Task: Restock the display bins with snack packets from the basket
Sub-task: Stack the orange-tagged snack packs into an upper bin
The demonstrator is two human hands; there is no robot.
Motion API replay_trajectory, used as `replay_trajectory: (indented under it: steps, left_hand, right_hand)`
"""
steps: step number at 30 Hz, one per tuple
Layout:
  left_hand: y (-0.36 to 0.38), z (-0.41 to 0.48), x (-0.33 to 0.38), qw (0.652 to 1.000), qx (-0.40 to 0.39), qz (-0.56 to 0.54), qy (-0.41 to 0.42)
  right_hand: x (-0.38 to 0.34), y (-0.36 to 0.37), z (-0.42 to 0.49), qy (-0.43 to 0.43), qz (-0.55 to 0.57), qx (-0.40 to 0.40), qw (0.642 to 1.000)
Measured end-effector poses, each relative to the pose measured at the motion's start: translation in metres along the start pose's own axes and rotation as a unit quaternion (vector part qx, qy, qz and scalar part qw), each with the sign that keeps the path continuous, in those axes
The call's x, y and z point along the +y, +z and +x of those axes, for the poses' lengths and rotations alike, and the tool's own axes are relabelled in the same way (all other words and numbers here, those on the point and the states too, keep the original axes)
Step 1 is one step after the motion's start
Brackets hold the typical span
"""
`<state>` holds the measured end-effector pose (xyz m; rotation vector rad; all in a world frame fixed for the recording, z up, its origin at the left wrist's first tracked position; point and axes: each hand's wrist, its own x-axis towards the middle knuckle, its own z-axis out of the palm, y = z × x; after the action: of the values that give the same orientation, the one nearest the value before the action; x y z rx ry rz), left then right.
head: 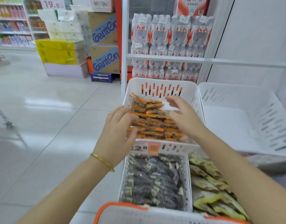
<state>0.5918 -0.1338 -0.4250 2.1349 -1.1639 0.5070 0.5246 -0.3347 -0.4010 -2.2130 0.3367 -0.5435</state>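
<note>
A white display bin (pixel 190 91) on the upper tier holds a row of orange-edged snack packets (pixel 155 125). My left hand (pixel 118 131) grips the left side of that row, thumb on the packets and fingers reaching over the bin's left wall. My right hand (pixel 184 117) rests on the right side of the row with loosely curved fingers. At the bottom edge shows the rim of a white basket with orange trim (pixel 123 206); its contents are hidden.
To the right stands an empty white bin (pixel 236 113). Below are a bin of dark packets (pixel 155 180) and yellow-green packets (pixel 210 185). An orange price tag (pixel 153 148) hangs on the front. Bottled-water packs (pixel 169 38) stand behind, and stacked cartons (pixel 105 46) on the tiled floor at left.
</note>
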Motion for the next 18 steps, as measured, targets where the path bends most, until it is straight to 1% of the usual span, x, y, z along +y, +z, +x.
replay_trajectory:
  steps: [2, 5, 8, 9, 11, 13, 16, 18]
  left_hand:
    - [-0.015, -0.040, 0.020, 0.999, -0.040, -0.012, 0.016]
    - [-0.031, -0.104, 0.051, 0.987, -0.159, -0.020, -0.008]
    - [-0.039, -0.163, 0.075, 0.949, -0.314, 0.023, -0.019]
    - [-0.039, -0.180, 0.078, 0.935, -0.350, 0.044, -0.032]
    - [-0.037, -0.210, 0.081, 0.914, -0.397, 0.068, -0.048]
    - [-0.038, -0.233, 0.081, 0.899, -0.427, 0.095, -0.037]
    - [-0.040, -0.249, 0.078, 0.870, -0.472, 0.134, -0.036]
    - [-0.040, -0.248, 0.072, 0.859, -0.486, 0.157, -0.032]
  right_hand:
    - [-0.013, -0.004, -0.066, -0.011, 0.044, -0.008, 0.999]
    - [-0.013, 0.008, -0.162, 0.018, 0.083, -0.066, 0.994]
    - [0.013, 0.045, -0.236, 0.091, 0.084, -0.152, 0.981]
    - [0.025, 0.061, -0.258, 0.121, 0.084, -0.176, 0.973]
    - [0.053, 0.092, -0.298, 0.181, 0.092, -0.217, 0.955]
    - [0.080, 0.120, -0.328, 0.220, 0.074, -0.258, 0.938]
    - [0.109, 0.152, -0.357, 0.251, -0.004, -0.311, 0.917]
    - [0.118, 0.174, -0.365, 0.249, -0.033, -0.338, 0.907]
